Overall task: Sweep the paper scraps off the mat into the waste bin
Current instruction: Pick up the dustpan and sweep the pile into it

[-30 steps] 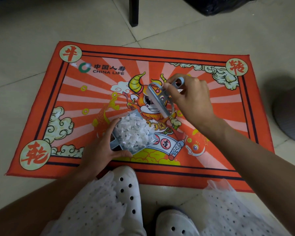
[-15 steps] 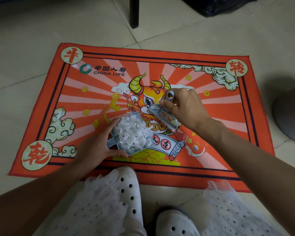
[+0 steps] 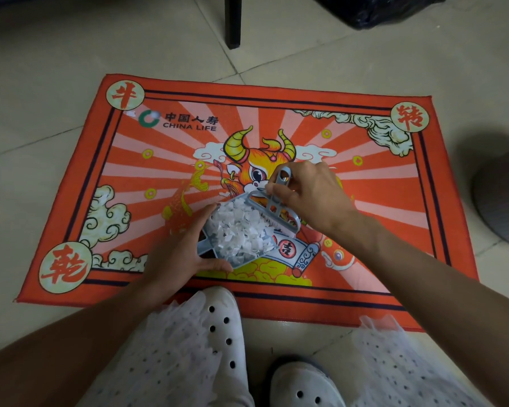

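An orange mat (image 3: pixel 379 207) with a cartoon ox lies on the tiled floor. Near its middle, my left hand (image 3: pixel 180 251) grips a small grey-blue dustpan (image 3: pixel 241 259) heaped with white paper scraps (image 3: pixel 241 227). My right hand (image 3: pixel 312 195) grips the handle of a small grey-blue brush (image 3: pixel 276 207), whose bristles touch the dustpan's mouth and the scrap pile. A stray scrap (image 3: pixel 130 113) lies by the mat's top-left logo. At the right edge of the view stands a dark grey waste bin (image 3: pixel 503 201), partly cut off.
A dark furniture leg (image 3: pixel 232 22) stands on the tiles beyond the mat, and a black plastic bag (image 3: pixel 379 7) lies at the top right. My white perforated shoes (image 3: pixel 224 327) and a white dotted skirt (image 3: pixel 165 362) are at the mat's near edge.
My right hand brought the brush down from above the mat to the dustpan's mouth. The dustpan and my left hand stayed almost where they were.
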